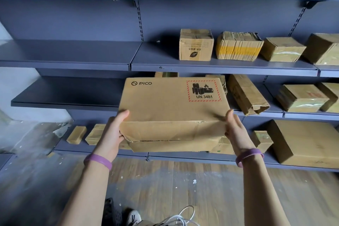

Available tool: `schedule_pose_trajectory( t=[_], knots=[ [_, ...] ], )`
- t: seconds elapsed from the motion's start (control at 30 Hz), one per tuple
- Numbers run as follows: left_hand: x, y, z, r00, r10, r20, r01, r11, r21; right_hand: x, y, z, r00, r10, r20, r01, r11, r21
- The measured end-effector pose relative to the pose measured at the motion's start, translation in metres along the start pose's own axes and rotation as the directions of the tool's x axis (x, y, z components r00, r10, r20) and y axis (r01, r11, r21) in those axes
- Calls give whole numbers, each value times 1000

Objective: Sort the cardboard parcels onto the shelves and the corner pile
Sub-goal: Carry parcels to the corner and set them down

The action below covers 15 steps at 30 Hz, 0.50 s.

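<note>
A wide brown cardboard parcel [172, 108] marked PICO and UN 3481 is held level in front of the blue shelving, at the height of the third shelf [64, 100]. My left hand [113, 130] grips its near left corner, thumb on top and fingers underneath. My right hand [235, 130] grips the near right corner the same way. The parcel's near flap is creased and torn. It hides part of the shelf behind it.
The second shelf [73, 55] holds several small parcels [196, 45] on its right half. More parcels [246, 93] lie right of the held one. A large box [304, 143] and small packs [76, 135] sit on the bottom shelf. Wooden floor below.
</note>
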<state>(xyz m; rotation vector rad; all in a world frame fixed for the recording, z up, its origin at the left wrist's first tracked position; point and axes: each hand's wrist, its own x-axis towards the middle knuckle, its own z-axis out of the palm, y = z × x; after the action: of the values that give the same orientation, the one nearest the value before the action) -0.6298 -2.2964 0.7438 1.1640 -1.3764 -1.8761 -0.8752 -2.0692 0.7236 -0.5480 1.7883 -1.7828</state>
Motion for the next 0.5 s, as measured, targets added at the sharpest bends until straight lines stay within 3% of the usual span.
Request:
schedule_pose_trajectory(
  t=[0.1, 0.2, 0.33, 0.5],
  knots=[
    [-4, 1, -3, 999, 13, 53, -11, 999, -44, 4, 0, 0, 990, 112, -90, -101, 987, 121],
    [-8, -2, -9, 996, 28, 85, -26, 999, -19, 4, 1, 1, 981, 134, -140, -119, 987, 109],
    [-21, 1, 1, 986, 107, 132, -125, 982, 144, 0, -1, 5, 993, 73, -89, -68, 996, 53],
    [-17, 6, -10, 965, 151, 215, -191, 966, 177, -3, 1, -1, 1000, 20, -22, -18, 996, 89]
  ],
)
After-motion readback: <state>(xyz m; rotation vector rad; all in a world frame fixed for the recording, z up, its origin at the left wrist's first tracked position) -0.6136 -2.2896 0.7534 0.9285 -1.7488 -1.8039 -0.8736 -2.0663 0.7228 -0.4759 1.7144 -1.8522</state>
